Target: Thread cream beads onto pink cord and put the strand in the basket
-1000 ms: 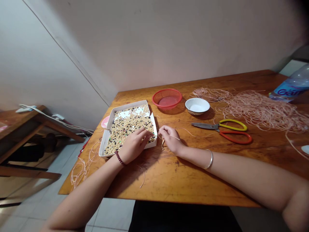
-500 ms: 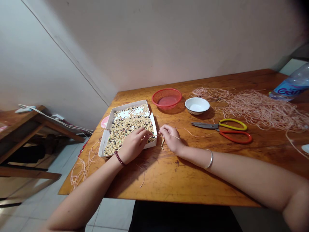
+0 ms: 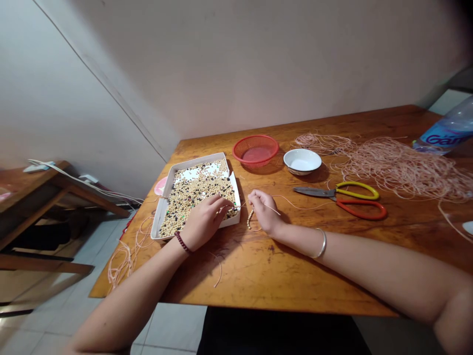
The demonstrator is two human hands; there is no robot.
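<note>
My left hand (image 3: 209, 217) is over the near right corner of a white box (image 3: 156, 223) of small cream, black and green beads (image 3: 192, 199). Its thumb and fingers are pinched on a thin cord (image 3: 243, 205), which spans the short gap to my right hand (image 3: 265, 209). Any bead between the left fingertips is too small to make out. My right hand, beside the box, is closed on the cord; one end sticks out past the knuckles. A short strand of threaded cream beads (image 3: 249, 220) hangs below its fingers near the tabletop.
A red plastic basket (image 3: 254, 150) and white enamel bowl (image 3: 302, 160) stand behind my hands. Scissors (image 3: 342, 196) with yellow and red handles lie to the right. Beyond are tangled pink cord (image 3: 391, 165) and a plastic bottle (image 3: 443, 133). Loose cord (image 3: 120, 264) hangs at the left edge.
My right hand has shifted slightly right, away from the left, and more cord shows between them. My left hand stays almost where it was.
</note>
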